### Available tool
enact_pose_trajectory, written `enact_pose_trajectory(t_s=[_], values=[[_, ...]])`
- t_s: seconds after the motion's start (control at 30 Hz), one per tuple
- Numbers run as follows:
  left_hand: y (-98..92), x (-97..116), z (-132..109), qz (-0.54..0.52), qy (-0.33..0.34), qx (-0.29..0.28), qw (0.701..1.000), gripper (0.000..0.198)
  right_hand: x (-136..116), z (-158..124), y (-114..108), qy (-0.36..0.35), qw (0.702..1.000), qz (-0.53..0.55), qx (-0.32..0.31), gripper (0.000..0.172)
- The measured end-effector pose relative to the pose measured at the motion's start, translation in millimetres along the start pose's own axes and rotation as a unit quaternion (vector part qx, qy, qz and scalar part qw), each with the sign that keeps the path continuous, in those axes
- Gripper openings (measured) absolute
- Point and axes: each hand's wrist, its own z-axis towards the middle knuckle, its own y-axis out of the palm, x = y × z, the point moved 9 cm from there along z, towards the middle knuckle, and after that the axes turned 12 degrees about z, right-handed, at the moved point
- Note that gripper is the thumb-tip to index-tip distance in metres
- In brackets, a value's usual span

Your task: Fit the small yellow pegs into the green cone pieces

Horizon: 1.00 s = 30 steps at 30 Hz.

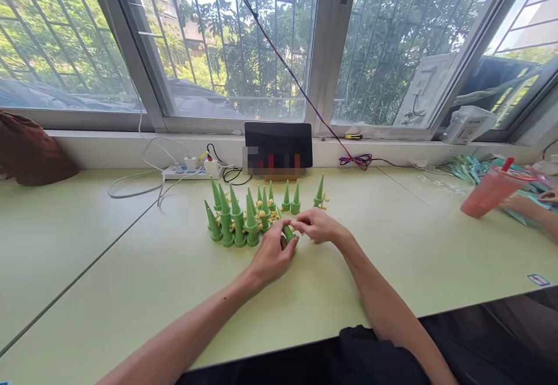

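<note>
My left hand (274,249) is closed around a green plastic cone-shaped spike (288,232), which lies tilted in its fingers just above the table. My right hand (320,225) reaches in from the right, its thumb and fingers pinched together at the side of that spike. A small yellowish piece seems to be between those fingertips, but I cannot make it out. Several more green spikes (225,225) stand points up in a cluster to the left of my hands. Small yellow pieces (274,216) lie among them. One separate spike (319,192) stands behind my right hand.
A dark tablet (279,143) leans at the back by the window sill. A power strip (185,173) with white cables lies left of it; a red and blue cable bundle (357,161) is at right. A pink cup (494,190) stands near another person's hand (525,206) and green packets (471,170).
</note>
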Motion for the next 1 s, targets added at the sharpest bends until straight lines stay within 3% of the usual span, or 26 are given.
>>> enact_pose_trajectory(t_s=[0.23, 0.4, 0.8, 1.0], values=[[3.9, 3, -1, -0.011, 0.001, -0.027, 1.0, 0.038, 7, 5, -13, -0.012, 0.996, 0.025, 0.089, 0.054], [7.3, 3, -2, -0.009, 0.003, -0.042, 0.999, 0.049, 3, 6, -15, -0.036, 0.993, 0.018, 0.108, 0.054], [10.0, 10, -3, 0.032, 0.079, -0.032, 0.996, 0.039, -1, 6, -14, -0.057, 0.99, 0.045, 0.12, 0.024], [8.6, 10, -2, 0.046, 0.083, -0.018, 0.995, 0.04, -9, 2, -18, -0.069, 0.986, 0.038, 0.147, 0.019]])
